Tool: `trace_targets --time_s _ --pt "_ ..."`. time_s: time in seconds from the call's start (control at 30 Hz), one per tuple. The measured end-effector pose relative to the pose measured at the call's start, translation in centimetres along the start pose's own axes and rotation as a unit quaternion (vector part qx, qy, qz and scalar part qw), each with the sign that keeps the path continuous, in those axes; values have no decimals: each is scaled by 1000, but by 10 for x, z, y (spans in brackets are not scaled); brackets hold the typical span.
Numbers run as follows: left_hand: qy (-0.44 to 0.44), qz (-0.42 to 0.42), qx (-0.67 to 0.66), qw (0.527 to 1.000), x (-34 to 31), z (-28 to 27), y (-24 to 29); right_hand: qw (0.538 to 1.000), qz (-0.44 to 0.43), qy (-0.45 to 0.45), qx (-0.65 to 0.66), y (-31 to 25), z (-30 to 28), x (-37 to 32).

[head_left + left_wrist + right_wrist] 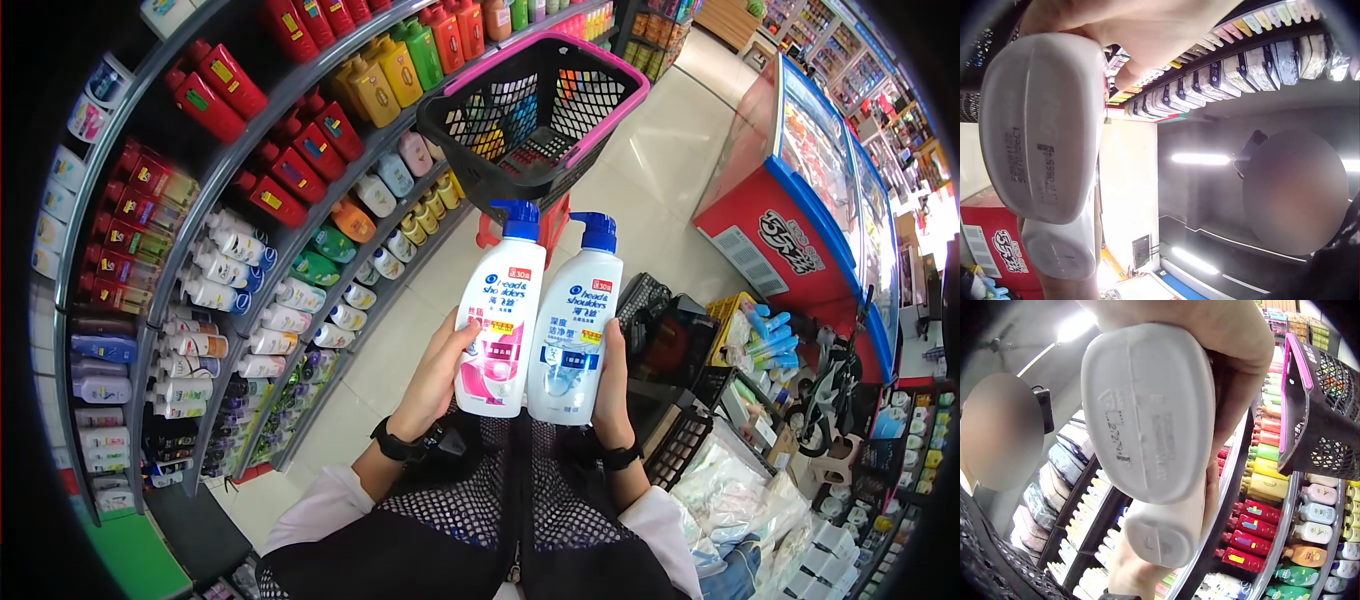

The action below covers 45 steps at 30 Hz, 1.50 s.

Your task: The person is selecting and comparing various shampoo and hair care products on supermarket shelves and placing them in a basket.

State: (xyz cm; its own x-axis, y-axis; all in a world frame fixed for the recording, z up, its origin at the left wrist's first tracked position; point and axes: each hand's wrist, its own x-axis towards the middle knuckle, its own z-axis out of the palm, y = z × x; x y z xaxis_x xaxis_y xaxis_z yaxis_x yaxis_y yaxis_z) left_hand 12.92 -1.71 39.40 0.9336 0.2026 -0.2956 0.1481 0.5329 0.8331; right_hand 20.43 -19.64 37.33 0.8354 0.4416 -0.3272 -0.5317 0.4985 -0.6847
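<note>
In the head view, two white shampoo bottles stand upright side by side in front of my chest, labels facing me. My left hand (432, 375) grips the pink-label shampoo bottle (500, 330) by its left side, thumb across the front. The blue-label shampoo bottle (575, 335) is held at its right side by my right hand (611, 385). Both have blue pump tops, and their sides meet or nearly meet. The wrist views look up at the bases: the pink-label bottle's base (1041, 131) is nearest on the left, the blue-label bottle's base (1147, 415) on the right.
A black shopping basket (535, 130) with a pink rim stands just beyond the bottles. Curved shelves (290, 130) of bottles line the left. At right are a red and blue chest freezer (790, 200) and crates (735, 375) with goods. Another person (1294, 187) appears, blurred.
</note>
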Motion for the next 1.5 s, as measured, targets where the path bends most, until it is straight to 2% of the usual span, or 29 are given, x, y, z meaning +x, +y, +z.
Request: trace_targets --time_s 0.33,0.4,0.47,0.57,0.6,0.67,0.7,0.73,0.8,0.83,0.87,0.93,0.97,1.0,1.07,1.13,1.23,1.27,1.3,1.33,1.37,1.4,1.47,1.5 --pt "18 -10 -3 1000 -4 5 -1 999 17 -11 -36 6 -5 -3" --pt "18 -4 -7 1000 -6 5 -2 998 24 -20 50 13 -11 -2" --pt "22 2 -17 1000 -8 6 -4 997 17 -34 60 17 -15 0" --pt "21 13 -52 998 -11 3 -10 944 75 -141 287 25 -21 5" --pt "16 17 -77 997 -12 1 -12 944 75 -142 288 26 -23 4" --pt "6 38 -67 997 -10 0 -16 923 144 -131 331 12 -6 -3" --pt "-4 55 -57 997 -10 0 -18 901 155 -192 356 14 -13 0" --pt "-4 58 -58 997 -9 0 -19 901 155 -194 354 14 -18 1" --pt "10 20 -96 995 -10 -2 -23 949 136 -194 207 14 -25 -1" --pt "8 -19 -105 994 -8 -5 -26 960 136 -160 184 13 -27 -4" --pt "10 -16 -106 994 -9 -6 -29 960 137 -163 182 14 -27 -7" --pt "-36 -29 -201 979 -11 -1 -29 982 104 -128 90 14 -26 -12" --pt "-27 -29 -165 985 -12 8 -27 989 98 -81 73 14 -20 -14" --pt "-25 -28 -164 986 -12 7 -30 989 98 -83 74 11 -20 -15" --pt "-199 -42 -318 926 -7 -1 -40 981 97 -151 72 5 -22 -13" --pt "-203 -53 -325 922 -4 1 -44 981 105 -153 57 6 -29 -9" --pt "-134 -45 -249 958 -8 10 -43 979 114 -163 40 6 -32 -9" --pt "-134 -45 -247 959 -7 8 -47 978 116 -171 38 6 -32 -9" --pt "-182 -49 -284 940 -6 7 -54 977 117 -173 37 6 -33 -11" --pt "-230 -53 -320 918 -5 9 -57 985 95 -142 -18 7 -34 -13" --pt "-236 -45 -325 915 -7 12 -58 989 72 -111 -73 7 -34 -14" --pt "-235 -44 -325 915 -6 14 -60 988 73 -113 -74 8 -32 -14" --pt "-263 -27 -365 893 -7 17 -68 974 -100 -161 -128 -5 -13 -23" --pt "-262 -27 -365 893 -5 17 -71 973 -68 -193 -103 -17 -7 -28"
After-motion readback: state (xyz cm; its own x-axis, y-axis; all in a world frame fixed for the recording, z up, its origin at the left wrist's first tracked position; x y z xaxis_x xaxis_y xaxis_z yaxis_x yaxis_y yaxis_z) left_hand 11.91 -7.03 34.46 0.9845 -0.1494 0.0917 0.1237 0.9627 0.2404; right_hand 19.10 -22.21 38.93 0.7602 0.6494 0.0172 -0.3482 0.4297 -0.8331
